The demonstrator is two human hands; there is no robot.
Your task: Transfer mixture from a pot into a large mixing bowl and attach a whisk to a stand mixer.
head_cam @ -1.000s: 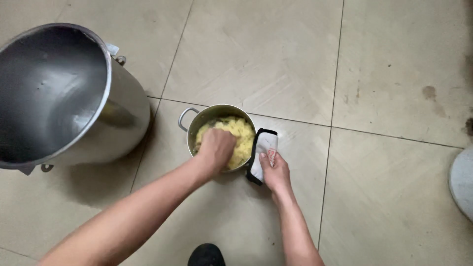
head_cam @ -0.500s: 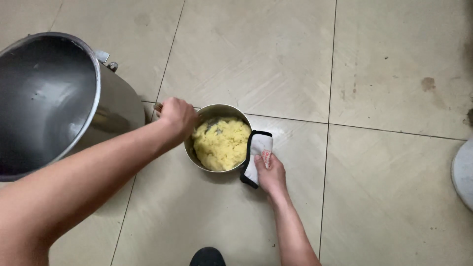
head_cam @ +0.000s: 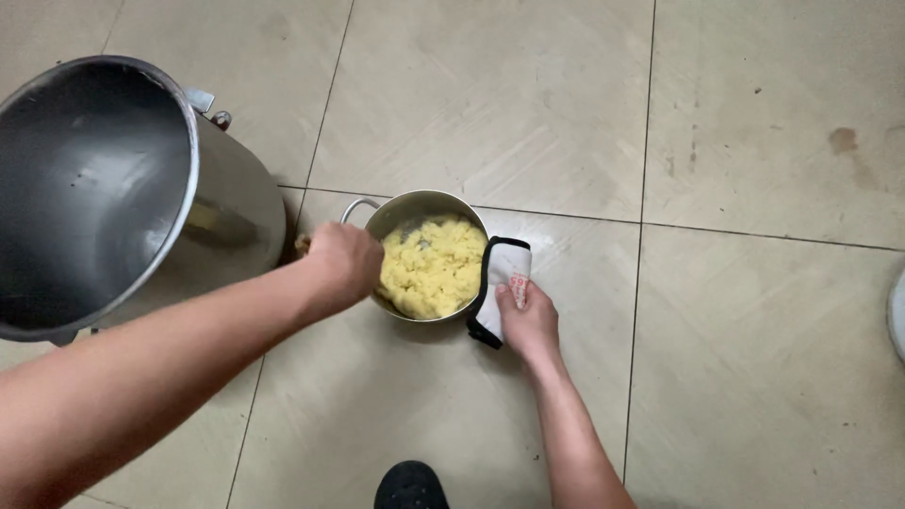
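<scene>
Small steel pot (head_cam: 429, 209) of yellow mash: left hand (head_cam: 341, 260) fisted at its left rim; right hand (head_cam: 528, 320) pressing cloth (head_cam: 502, 273) to its right side.

Small steel pot (head_cam: 415, 209) of yellow mash, white cloth (head_cam: 501, 283) against its side

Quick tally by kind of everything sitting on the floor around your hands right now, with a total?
Large steel pots: 1, the large steel pot, at the left.
Small pots: 1, the small pot, holding yellow mash, left hand at its rim.
Cloths: 1, the white cloth, under the right hand.
Total: 3
</scene>
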